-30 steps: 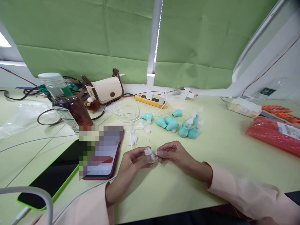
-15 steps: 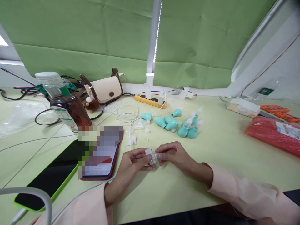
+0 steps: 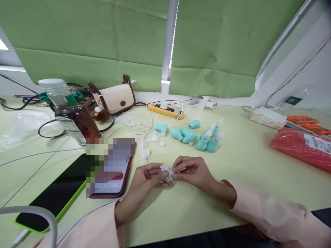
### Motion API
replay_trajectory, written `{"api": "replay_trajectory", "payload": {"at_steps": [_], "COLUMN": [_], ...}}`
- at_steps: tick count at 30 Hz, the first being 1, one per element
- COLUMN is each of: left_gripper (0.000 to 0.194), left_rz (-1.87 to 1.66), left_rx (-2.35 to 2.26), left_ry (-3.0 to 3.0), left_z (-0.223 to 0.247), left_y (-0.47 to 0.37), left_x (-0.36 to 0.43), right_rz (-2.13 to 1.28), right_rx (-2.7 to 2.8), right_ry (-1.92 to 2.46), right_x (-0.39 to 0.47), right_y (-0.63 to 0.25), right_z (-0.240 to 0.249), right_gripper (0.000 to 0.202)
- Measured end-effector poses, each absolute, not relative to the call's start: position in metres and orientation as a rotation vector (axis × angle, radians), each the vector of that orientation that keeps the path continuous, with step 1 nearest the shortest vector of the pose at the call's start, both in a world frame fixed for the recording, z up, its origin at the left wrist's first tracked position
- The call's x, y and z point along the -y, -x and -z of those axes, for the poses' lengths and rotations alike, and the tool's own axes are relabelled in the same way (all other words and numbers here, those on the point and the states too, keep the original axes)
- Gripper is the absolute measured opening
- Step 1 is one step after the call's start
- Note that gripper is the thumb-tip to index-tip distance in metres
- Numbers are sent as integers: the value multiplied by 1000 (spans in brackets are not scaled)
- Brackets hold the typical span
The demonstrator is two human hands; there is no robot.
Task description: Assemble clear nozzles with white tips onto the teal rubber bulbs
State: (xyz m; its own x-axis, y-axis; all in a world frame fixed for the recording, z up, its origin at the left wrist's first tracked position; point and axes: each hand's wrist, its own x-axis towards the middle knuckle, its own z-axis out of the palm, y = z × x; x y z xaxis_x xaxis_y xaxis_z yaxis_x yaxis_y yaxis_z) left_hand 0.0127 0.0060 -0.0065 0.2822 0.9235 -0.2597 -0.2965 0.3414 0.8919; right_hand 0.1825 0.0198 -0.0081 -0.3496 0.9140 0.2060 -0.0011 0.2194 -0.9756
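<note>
Plastic bag (image 3: 28, 127): crumpled at the far left of the table (image 3: 258, 168).
Green-cased phone (image 3: 51, 193): lying flat, dark screen up.
Bottle (image 3: 74, 119): standing behind the phones, white-capped, with dark liquid inside.
Red-cased phone (image 3: 111, 179): lying beside the green-cased one, screen lit, partly blurred out.
Handbag (image 3: 117, 100): resting near the green blind (image 3: 103, 34), cream with brown trim.
Left hand (image 3: 147, 177): holding the clear piece in a narrow pinch, thumb across the near face, fingers behind.
Small clear parts (image 3: 152, 139): scattered beyond the left hand, near a white cable.
Clear piece (image 3: 169, 177): between the two hands, just right of the left thumb tip, upper end poking out above the thumb, right side meeting the right fingertips.
Right hand (image 3: 192, 170): thumb and forefinger closed narrowly on the right side of the clear piece; too small to tell separate tip from attached stub.
Lying bulbs (image 3: 190, 135): turquoise, on their sides beyond the right hand, in front of a yellow power strip (image 3: 165, 111).
Standing bulbs (image 3: 208, 144): bunched just right of the lying ones, whitish tips upward.
Red packet (image 3: 302, 148): at the far right, near a small box (image 3: 267, 117).
</note>
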Motion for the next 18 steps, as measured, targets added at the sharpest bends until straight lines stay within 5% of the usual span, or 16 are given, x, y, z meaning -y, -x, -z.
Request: {"api": "replay_trajectory", "payload": {"at_steps": [18], "left_gripper": [25], "left_rz": [-961], "left_rx": [-906], "left_ry": [-832], "left_z": [3], "left_y": [-13], "left_x": [-5], "right_rz": [-447], "right_rx": [1997], "right_ry": [742], "right_x": [-11], "right_y": [-181], "right_z": [4], "right_gripper": [15]}}
